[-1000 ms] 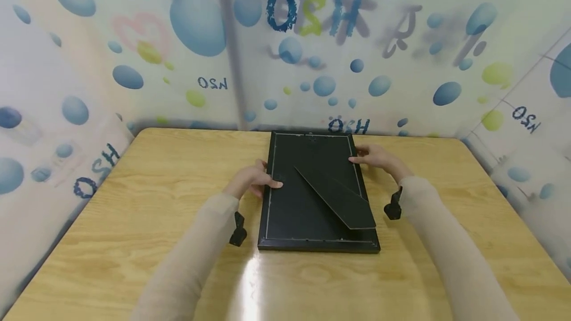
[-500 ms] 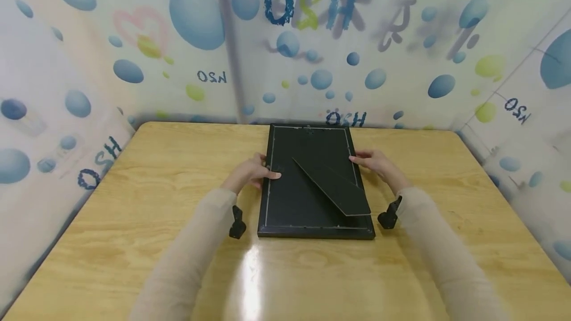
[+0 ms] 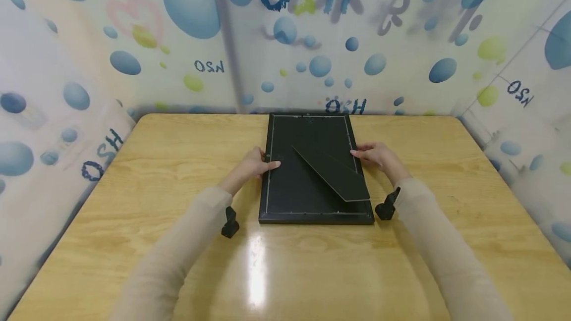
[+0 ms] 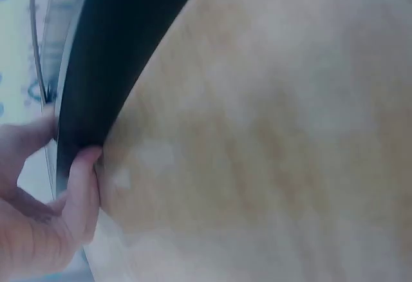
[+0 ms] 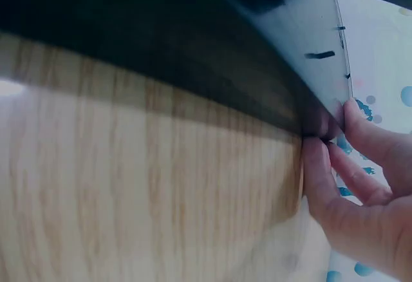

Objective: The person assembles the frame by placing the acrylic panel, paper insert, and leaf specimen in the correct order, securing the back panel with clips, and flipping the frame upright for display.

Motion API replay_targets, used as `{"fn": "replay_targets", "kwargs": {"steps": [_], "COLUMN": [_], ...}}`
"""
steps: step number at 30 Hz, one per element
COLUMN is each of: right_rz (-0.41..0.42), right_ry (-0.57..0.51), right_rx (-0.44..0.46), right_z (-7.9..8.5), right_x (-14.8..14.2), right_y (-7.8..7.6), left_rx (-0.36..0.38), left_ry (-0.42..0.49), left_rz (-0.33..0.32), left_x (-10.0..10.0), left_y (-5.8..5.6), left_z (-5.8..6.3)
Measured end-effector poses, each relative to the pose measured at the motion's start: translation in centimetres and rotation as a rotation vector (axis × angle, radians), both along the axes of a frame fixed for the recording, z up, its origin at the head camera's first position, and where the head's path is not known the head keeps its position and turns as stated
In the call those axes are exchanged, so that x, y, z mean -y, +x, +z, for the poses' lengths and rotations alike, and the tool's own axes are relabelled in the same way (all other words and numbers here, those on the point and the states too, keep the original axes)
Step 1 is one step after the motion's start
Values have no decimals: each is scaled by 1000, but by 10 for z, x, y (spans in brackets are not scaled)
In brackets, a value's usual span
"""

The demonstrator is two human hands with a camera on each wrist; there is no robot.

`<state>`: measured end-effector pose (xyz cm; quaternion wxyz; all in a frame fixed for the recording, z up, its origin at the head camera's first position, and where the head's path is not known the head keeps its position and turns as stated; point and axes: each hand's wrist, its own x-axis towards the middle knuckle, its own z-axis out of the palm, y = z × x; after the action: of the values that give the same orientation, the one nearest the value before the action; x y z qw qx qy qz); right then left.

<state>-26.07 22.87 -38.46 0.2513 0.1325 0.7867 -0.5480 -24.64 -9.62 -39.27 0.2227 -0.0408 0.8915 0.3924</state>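
A black frame, back side up, occupies the centre of the head view over a wooden table; full contact between them cannot be confirmed. Its support leg slants toward the lower right. The left hand pinches the frame's left side, thumb on the back. The right hand pinches the right side, slightly higher in the view.

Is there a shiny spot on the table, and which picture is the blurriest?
Head view: yes, a white glare streak on the table, in front of the black frame; left wrist view: blurriest, the wood grain smeared; right wrist view: wood grain clearer, with a small white glare at the left edge.
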Motion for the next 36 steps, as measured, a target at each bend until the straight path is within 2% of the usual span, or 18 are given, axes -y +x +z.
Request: {"fn": "replay_targets", "kwargs": {"steps": [2,4,7,12,17,19,23,27,33,36], "right_rz": [-14,-24,-36,-41,-36,-46,-60,-65,-83,-95], "right_ry": [20,33,60,59,63,60,42,38,43,42], "right_rx": [6,9,9,13,11,13,17,11,24,36], "right_z": [3,3,1,-1,-1,-1,0,0,2,3], "right_x": [1,1,1,2,2,2,4,4,5,6], "right_y": [0,1,3,5,5,4,4,5,5,5], "left_rx": [-34,-48,-66,-99,-117,-114,-113,-110,-57,-68], "left_ry": [-42,-41,-22,-101,-175,-173,-144,-122,-42,-37], "left_rz": [-17,-32,-83,-186,-260,-268,-244,-225,-175,-155], "left_x": [0,1,-1,-11,-21,-24,-27,-27,-29,-30], "left_y": [5,13,32,66,86,90,93,92,93,96], "left_z": [2,3,7,11,14,16,17,15,11,9]}}
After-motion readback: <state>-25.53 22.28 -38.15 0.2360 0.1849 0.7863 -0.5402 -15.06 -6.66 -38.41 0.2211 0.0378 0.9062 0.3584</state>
